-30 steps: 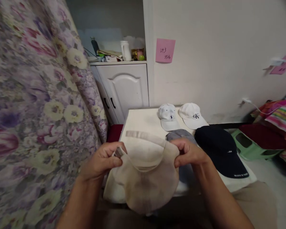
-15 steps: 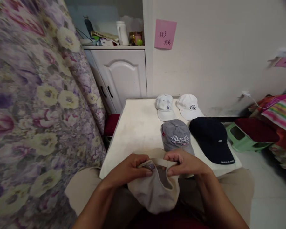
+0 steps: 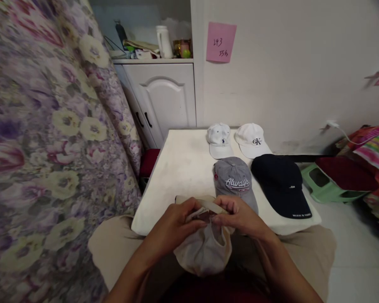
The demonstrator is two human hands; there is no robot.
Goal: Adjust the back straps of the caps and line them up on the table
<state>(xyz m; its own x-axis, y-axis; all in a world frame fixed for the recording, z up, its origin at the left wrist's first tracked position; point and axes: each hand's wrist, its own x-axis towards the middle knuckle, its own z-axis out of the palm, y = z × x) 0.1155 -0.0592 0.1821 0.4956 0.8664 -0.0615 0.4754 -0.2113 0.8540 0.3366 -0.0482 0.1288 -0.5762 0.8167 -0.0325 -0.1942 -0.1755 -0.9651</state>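
A beige baseball cap (image 3: 204, 254) is held over my lap at the table's near edge, its crown hanging toward me and the back opening facing up. My left hand (image 3: 185, 219) pinches the left side of that opening, by the strap. On the other side my right hand (image 3: 236, 214) grips the strap end between thumb and fingers. The fingertips of both hands are close together, and the strap's fastening is partly hidden by them. Just beyond my right hand lies a grey cap (image 3: 233, 174) with "Always" lettering.
On the cream table (image 3: 177, 168) are a navy cap (image 3: 279, 181), a pale cap (image 3: 219, 136) and a white cap (image 3: 251, 136). A floral curtain (image 3: 60, 168) hangs at left. A green stool (image 3: 322, 183) stands at right, and a white cabinet (image 3: 162, 97) behind.
My hands have drawn closer together, bringing the strap ends nearer each other and narrowing the back opening. The cap's crown has bunched up a little. The view has shifted slightly.
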